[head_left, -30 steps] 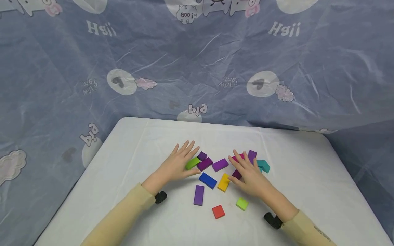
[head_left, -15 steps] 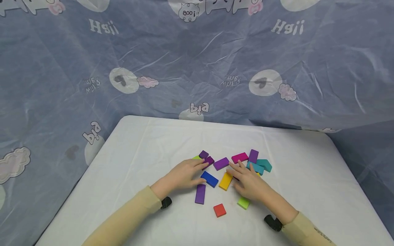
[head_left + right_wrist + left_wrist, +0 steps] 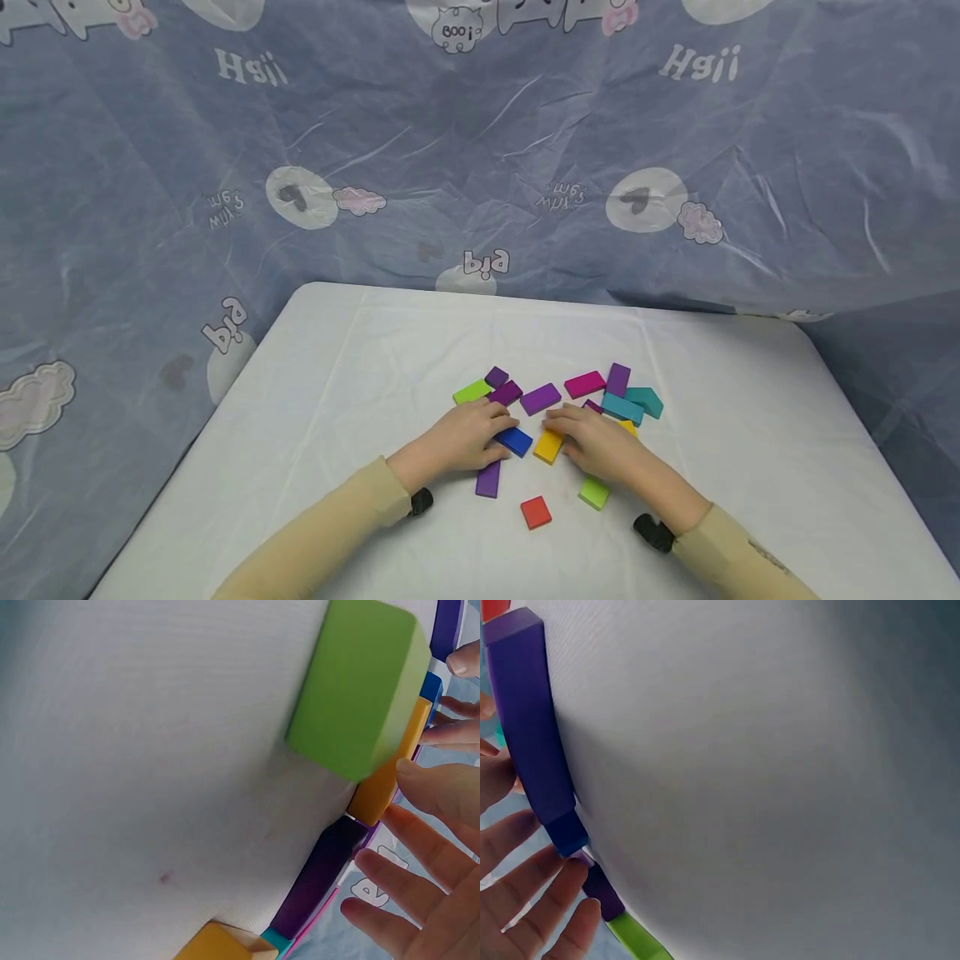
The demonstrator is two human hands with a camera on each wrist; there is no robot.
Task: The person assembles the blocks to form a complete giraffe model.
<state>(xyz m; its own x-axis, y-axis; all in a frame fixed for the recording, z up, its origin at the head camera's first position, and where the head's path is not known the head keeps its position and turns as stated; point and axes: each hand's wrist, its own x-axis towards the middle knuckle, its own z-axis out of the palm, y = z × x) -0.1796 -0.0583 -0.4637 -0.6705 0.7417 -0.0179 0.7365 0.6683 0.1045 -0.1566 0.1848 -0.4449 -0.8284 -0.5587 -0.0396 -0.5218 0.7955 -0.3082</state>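
My left hand [image 3: 461,435] hovers low over the blue block [image 3: 516,442], its thumb and fingers either side of the near-left end. In the left wrist view the fingers are spread, close to that blue block [image 3: 568,834] and behind a purple block [image 3: 529,712]. My right hand [image 3: 607,446] is at the yellow block [image 3: 548,448], fingers over its far end and thumb at its right side. The right wrist view has thumb and index finger near the yellow block [image 3: 379,791], with the other fingers loosely extended. Whether either block is pressed cannot be told.
A red square block [image 3: 536,512] and a lime block [image 3: 595,493] lie nearer on the white table [image 3: 375,342]. Behind the hands are several more: lime [image 3: 471,392], purple [image 3: 541,399], magenta [image 3: 584,384] and teal [image 3: 647,402]. A patterned blue-grey sheet [image 3: 465,150] hangs behind.
My left hand has moved right and nearer, from the lime and purple blocks to the blue one. The right hand has drawn its fingers in beside the yellow block. The blocks look unmoved.
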